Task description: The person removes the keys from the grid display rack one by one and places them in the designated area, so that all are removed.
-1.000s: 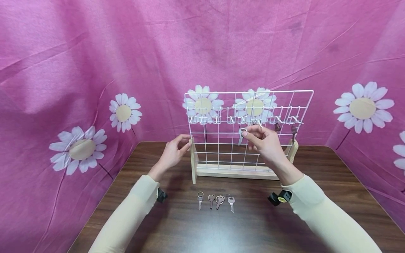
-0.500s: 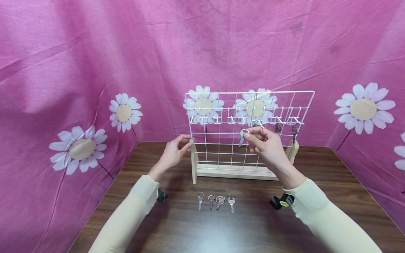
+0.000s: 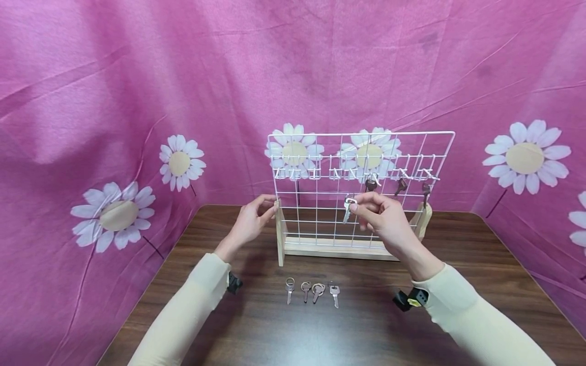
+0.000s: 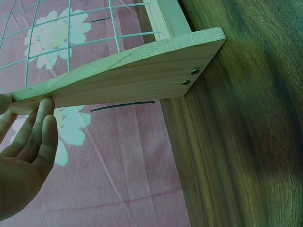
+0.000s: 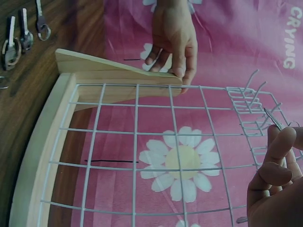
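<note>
My right hand (image 3: 382, 213) pinches a silver key (image 3: 347, 212) near its ring, in front of the wire grid (image 3: 316, 208) and a little below its row of white hooks (image 3: 351, 174). In the right wrist view the key (image 5: 272, 118) shows edge-on beyond the fingertips, near the hooks. My left hand (image 3: 249, 221) grips the upper end of the rack's left wooden side (image 3: 280, 239). In the left wrist view the fingers (image 4: 46, 132) lie against the outer face of that wooden side (image 4: 128, 78).
Several loose keys (image 3: 318, 292) with rings lie in a row on the brown table (image 3: 297, 335) before the rack. Dark keys (image 3: 401, 186) hang from hooks on the grid's right half. Pink flowered cloth (image 3: 229, 91) stands close behind and at both sides.
My right hand has come down slightly from hook height, with the key still pinched. A dark key hanging behind it shows more fully now. My left hand stays on the rack.
</note>
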A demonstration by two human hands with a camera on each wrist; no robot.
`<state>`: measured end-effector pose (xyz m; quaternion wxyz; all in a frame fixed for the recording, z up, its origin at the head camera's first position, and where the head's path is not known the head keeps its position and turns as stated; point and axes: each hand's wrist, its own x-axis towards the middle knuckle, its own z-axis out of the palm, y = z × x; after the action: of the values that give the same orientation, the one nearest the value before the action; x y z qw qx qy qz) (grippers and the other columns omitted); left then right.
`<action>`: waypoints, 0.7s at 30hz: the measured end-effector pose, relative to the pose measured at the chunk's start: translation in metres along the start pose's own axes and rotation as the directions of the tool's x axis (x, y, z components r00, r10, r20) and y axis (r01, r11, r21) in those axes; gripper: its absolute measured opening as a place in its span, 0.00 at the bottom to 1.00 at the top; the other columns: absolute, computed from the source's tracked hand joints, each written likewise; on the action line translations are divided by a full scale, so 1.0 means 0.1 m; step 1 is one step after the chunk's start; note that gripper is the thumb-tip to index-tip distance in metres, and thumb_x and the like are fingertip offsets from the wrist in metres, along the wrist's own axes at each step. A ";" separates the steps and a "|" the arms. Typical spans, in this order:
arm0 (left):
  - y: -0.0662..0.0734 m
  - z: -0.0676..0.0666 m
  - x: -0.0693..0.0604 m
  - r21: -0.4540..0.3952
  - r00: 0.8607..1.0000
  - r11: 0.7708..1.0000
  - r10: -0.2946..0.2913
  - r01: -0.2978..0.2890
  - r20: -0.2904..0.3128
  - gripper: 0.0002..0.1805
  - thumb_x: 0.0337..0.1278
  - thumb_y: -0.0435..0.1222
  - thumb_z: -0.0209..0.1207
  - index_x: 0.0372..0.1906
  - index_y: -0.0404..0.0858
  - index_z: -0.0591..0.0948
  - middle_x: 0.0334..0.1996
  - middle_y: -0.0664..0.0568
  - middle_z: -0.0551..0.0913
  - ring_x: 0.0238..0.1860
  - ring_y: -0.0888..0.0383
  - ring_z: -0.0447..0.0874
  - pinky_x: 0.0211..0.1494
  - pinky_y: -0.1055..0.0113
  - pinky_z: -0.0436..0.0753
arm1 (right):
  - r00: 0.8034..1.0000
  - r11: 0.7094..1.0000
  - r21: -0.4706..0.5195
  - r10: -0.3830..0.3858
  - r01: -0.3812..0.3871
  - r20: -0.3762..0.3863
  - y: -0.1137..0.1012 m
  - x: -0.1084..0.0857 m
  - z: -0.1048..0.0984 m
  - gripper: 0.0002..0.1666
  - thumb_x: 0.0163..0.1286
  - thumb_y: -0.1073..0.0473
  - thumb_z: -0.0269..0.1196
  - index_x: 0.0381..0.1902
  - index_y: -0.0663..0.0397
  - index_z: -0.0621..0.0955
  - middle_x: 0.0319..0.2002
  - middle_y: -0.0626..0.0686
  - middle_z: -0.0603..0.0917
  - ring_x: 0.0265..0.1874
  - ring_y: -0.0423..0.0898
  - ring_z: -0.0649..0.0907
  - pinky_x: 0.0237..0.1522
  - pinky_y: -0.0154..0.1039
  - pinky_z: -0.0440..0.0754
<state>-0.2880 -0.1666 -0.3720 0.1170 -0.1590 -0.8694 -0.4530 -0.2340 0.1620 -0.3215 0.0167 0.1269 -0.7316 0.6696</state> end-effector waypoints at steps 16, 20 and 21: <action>0.02 -0.01 -0.01 -0.007 1.000 1.000 -0.004 0.004 -0.002 0.16 0.70 0.39 0.59 0.58 0.41 0.79 0.46 0.42 0.88 0.38 0.49 0.91 0.39 0.53 0.90 | 0.994 0.990 -0.141 0.030 -0.015 0.103 0.26 -0.06 0.00 0.19 0.69 0.57 0.67 0.51 0.64 0.77 0.21 0.39 0.83 0.18 0.39 0.77 0.17 0.30 0.69; 0.02 -0.02 -0.01 0.009 1.000 1.000 0.003 -0.002 -0.005 0.16 0.70 0.40 0.59 0.58 0.41 0.79 0.46 0.42 0.88 0.38 0.50 0.91 0.37 0.61 0.90 | 0.992 0.984 -0.173 0.055 -0.034 0.118 0.29 -0.07 -0.02 0.20 0.67 0.57 0.68 0.51 0.62 0.78 0.19 0.39 0.81 0.18 0.39 0.76 0.17 0.30 0.69; 0.02 -0.02 -0.01 0.011 1.000 1.000 0.004 -0.004 -0.005 0.16 0.70 0.40 0.59 0.58 0.41 0.79 0.46 0.42 0.88 0.38 0.50 0.91 0.36 0.62 0.89 | 0.991 0.984 -0.173 0.061 -0.039 0.123 0.30 -0.07 -0.03 0.20 0.67 0.57 0.68 0.52 0.63 0.78 0.18 0.39 0.81 0.18 0.39 0.76 0.16 0.30 0.68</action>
<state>-0.2864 -0.1670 -0.3698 0.1207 -0.1590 -0.8712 -0.4485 -0.2342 0.1680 -0.3518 -0.0362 0.1490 -0.7887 0.5953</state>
